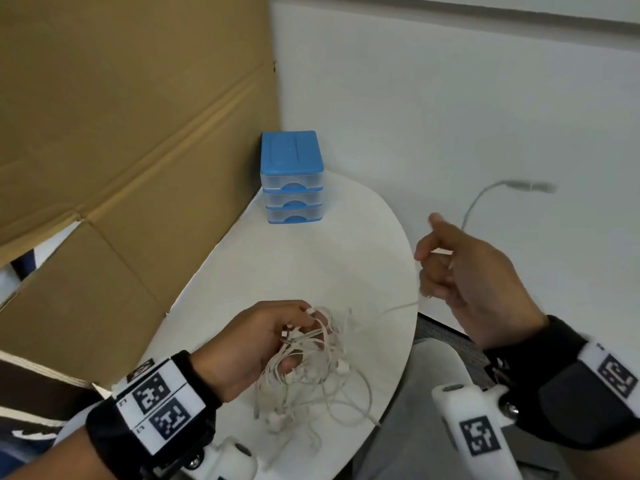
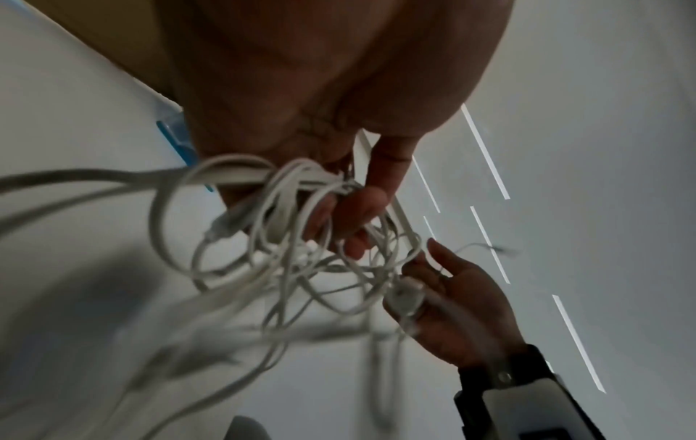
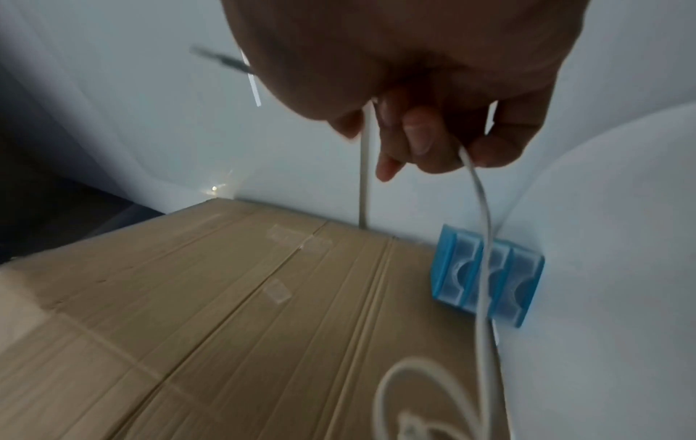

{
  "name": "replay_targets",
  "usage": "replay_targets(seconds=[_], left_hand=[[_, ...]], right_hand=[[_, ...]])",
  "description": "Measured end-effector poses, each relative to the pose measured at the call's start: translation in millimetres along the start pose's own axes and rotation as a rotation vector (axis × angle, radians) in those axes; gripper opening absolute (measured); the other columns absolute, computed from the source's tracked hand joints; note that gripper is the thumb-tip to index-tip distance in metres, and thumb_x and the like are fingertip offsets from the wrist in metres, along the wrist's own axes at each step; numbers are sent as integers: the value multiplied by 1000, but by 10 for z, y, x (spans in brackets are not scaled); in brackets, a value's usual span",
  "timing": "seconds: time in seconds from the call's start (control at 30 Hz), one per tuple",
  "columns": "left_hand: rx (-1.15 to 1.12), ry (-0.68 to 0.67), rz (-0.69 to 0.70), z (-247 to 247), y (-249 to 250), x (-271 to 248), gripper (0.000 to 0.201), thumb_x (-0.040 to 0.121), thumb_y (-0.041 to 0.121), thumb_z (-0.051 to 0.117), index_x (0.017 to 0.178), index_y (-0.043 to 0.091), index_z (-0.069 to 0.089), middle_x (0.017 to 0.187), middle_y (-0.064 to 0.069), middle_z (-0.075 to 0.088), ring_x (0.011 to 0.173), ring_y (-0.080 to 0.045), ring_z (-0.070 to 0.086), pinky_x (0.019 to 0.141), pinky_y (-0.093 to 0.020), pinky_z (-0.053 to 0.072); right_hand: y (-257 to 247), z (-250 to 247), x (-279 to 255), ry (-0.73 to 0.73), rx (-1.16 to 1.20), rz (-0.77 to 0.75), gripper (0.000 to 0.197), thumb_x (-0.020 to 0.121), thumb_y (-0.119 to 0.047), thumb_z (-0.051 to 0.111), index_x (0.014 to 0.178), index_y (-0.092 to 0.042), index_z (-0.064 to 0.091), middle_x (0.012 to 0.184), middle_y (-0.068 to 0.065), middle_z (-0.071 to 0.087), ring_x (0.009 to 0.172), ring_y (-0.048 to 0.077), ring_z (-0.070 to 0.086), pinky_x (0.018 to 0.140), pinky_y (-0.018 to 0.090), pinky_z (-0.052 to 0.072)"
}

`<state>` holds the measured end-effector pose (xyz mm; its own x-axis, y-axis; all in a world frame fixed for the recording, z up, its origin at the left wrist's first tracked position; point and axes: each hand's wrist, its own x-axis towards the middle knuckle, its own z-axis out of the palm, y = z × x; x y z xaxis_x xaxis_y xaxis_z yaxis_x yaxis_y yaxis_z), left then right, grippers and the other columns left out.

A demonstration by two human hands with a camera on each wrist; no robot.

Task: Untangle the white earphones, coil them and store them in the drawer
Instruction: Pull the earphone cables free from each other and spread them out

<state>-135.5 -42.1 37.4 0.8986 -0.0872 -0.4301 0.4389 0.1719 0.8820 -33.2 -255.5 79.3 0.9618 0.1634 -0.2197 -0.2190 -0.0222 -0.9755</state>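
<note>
Earphones form a loose white tangle, bunched under and around the left hand, the lower loops resting on the bench just below that hand. Left hand: fingers curled through several loops, gripping the knot, presumably to anchor it while one strand is drawn free. Right hand: raised, off to the right of the tangle, fingers curled, pinching a single strand; the plug end arcs up beyond the fingertips, blurred. From the right hand the cable runs back toward the left hand. Judgement: untangling step, early; most of the cable is still knotted, no coil yet

Drawer unit, blue top and three clear drawers, sits on the bench well ahead of both hands, all drawers closed. Cardboard stands beyond the left hand

Risk: a hard pull could tighten the knot
</note>
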Motion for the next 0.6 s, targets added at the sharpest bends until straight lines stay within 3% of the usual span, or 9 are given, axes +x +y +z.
replay_targets(seconds=[0.07,0.17,0.27,0.33,0.43,0.5,0.6], left_hand=[[-57,9,25,-8,35,-4,15,77,14,60,81,4,69,76,-16,59,55,-19,41,43,-23,34],[32,77,180,-13,87,-18,18,80,22,66,83,7,76,73,-7,66,59,-13,50,47,-17,39],[182,133,297,-21,127,-54,18,68,24,79,86,19,79,71,-5,70,54,-10,50,50,-13,40],[173,167,311,-49,134,-46,16,66,25,78,82,23,79,75,-7,74,53,-9,51,49,-13,41],[126,199,301,-90,134,-7,15,69,23,68,80,25,78,78,-5,76,54,-7,52,52,-14,42],[68,193,294,-113,139,3,13,70,21,68,81,20,76,77,-2,75,55,-7,52,52,-13,43],[-2,151,292,-136,138,10,12,73,9,76,83,16,72,77,-2,72,57,-6,55,55,-13,45]], right_hand=[[27,-77,58,-16,-68,-29,27,92,-24,61,72,-7,57,47,-2,26,46,16,23,50,28,25],[95,-142,104,-97,-164,-17,22,86,-23,69,85,-2,62,49,0,31,47,16,25,44,24,26],[232,-133,161,-137,-346,14,25,83,-28,74,83,-6,63,52,7,46,45,18,43,52,28,40],[343,-136,214,-123,-458,53,25,84,-30,73,91,-7,66,57,8,59,53,18,58,61,32,49],[502,-196,275,-116,-311,245,39,84,-34,73,111,-8,62,88,11,72,79,21,69,69,36,54],[551,-186,297,-74,-202,312,60,81,-35,76,130,-12,48,107,10,67,95,22,67,74,37,55],[552,-103,254,7,-366,91,83,81,-25,77,145,-26,25,123,1,53,111,15,53,94,37,48]])
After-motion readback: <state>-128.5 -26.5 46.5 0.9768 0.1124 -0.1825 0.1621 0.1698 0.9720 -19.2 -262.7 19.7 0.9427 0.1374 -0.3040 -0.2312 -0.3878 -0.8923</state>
